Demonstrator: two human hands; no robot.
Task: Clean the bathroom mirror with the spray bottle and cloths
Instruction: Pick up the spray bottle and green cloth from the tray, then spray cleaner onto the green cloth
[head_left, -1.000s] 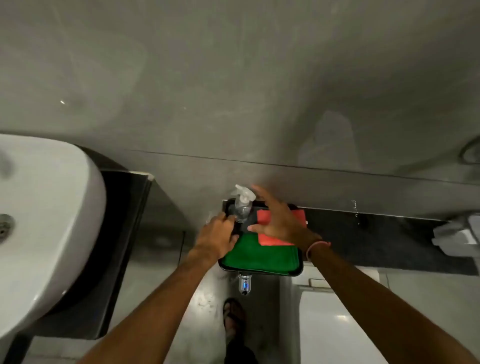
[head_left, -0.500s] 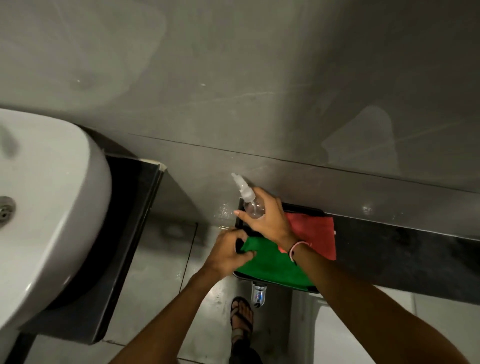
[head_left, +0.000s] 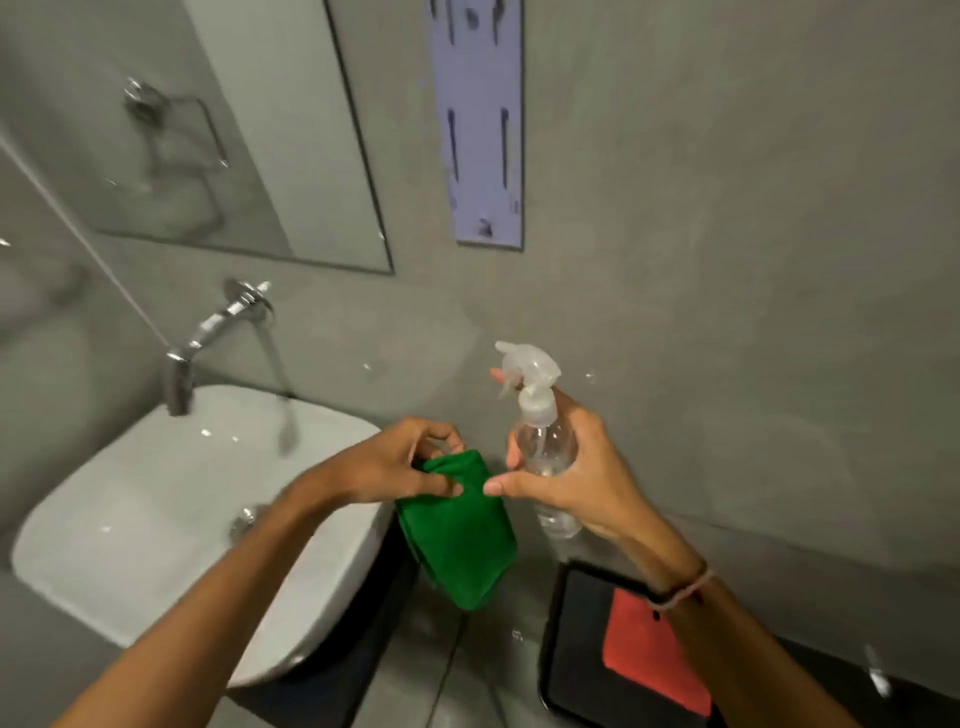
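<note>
My left hand grips the top of a folded green cloth, which hangs in the air beside the basin. My right hand is wrapped around a clear spray bottle, held upright with its white nozzle pointing left. The two hands are close together at chest height. A red cloth lies in the black tray at the lower right. The mirror hangs on the grey wall at the upper left, above the tap.
A white basin sits at the left under a chrome wall tap. A pale lilac panel is fixed to the wall right of the mirror. Dark ledges lie under the basin and the tray.
Both hands have lifted off the tray: the left took up the green cloth, the right raised the spray bottle. My view has swung up from the tray toward the mirror and basin.
</note>
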